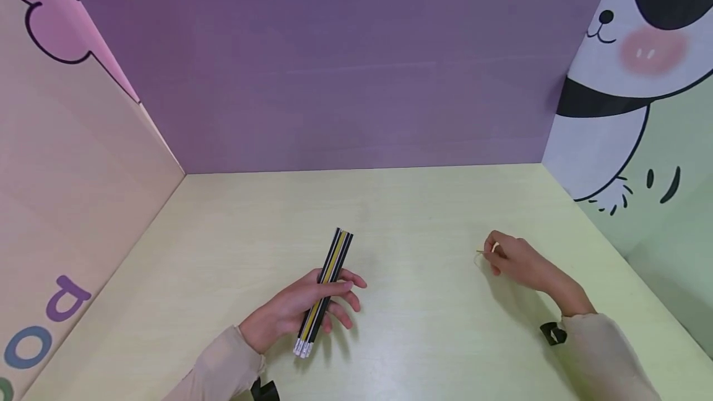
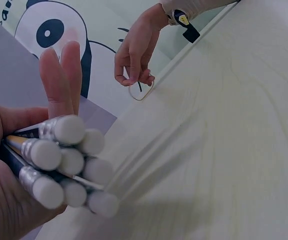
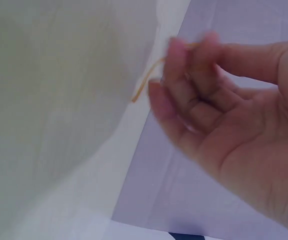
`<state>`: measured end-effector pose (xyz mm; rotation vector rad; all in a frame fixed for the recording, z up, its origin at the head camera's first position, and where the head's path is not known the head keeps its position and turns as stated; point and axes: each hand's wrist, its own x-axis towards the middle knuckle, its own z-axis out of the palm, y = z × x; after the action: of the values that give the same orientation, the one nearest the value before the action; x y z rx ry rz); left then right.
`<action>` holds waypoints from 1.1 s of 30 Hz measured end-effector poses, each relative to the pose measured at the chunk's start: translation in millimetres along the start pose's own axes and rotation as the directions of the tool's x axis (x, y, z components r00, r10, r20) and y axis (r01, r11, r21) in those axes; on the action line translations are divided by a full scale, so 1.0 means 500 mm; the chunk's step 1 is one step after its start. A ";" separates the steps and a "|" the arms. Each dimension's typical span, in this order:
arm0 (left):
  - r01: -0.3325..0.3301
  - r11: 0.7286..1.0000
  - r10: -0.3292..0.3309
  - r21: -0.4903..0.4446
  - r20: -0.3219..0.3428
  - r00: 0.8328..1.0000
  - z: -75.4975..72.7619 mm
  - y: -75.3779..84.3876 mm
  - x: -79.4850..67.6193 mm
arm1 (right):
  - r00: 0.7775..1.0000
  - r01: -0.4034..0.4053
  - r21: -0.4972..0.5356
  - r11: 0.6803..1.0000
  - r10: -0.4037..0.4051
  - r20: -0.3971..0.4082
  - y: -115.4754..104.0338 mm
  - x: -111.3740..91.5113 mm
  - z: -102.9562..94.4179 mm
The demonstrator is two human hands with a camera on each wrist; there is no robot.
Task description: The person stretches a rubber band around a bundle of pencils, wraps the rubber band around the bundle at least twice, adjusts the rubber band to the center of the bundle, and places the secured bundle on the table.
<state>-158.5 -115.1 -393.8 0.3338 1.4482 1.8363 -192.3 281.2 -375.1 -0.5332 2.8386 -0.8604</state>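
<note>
A bundle of several pencils, dark striped with a yellow one among them, lies across my left hand. The thumb presses over the bundle while the other fingers extend behind it. White erasers in silver ferrules face the left wrist camera at the bundle's lower end. Off to the right, my right hand pinches a thin yellowish rubber band between thumb and fingertips, above the table. The band hangs as a loose loop in the left wrist view. The two hands are well apart.
A pale wood-grain table lies under both hands. Purple panel stands at the back, with a pinkish side wall on the left and a panda-printed wall on the right. Black wrist cameras sit at the cuffs.
</note>
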 end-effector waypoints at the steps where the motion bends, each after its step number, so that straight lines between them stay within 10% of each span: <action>1: -0.001 1.000 0.001 0.000 0.000 1.000 0.000 0.000 0.000 | 1.000 0.011 0.026 1.000 -0.010 -0.014 0.000 0.001 0.000; 8: -0.001 1.000 0.001 -0.008 0.013 1.000 0.000 -0.002 0.001 | 0.999 0.026 0.308 0.951 -0.013 -0.043 0.003 0.005 -0.003; 20: -0.002 1.000 0.002 -0.004 0.013 1.000 0.001 -0.003 0.001 | 0.978 0.177 0.705 0.687 -0.203 -0.048 -0.018 0.007 -0.006; 33: -0.012 1.000 0.012 -0.004 0.033 0.999 0.002 -0.010 0.004 | 0.996 0.061 0.671 0.739 -0.086 0.004 -0.048 0.015 0.018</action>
<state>-157.1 -112.6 -398.6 0.3704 1.4234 1.8344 -190.3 255.0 -369.2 -0.5348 2.2277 -1.7532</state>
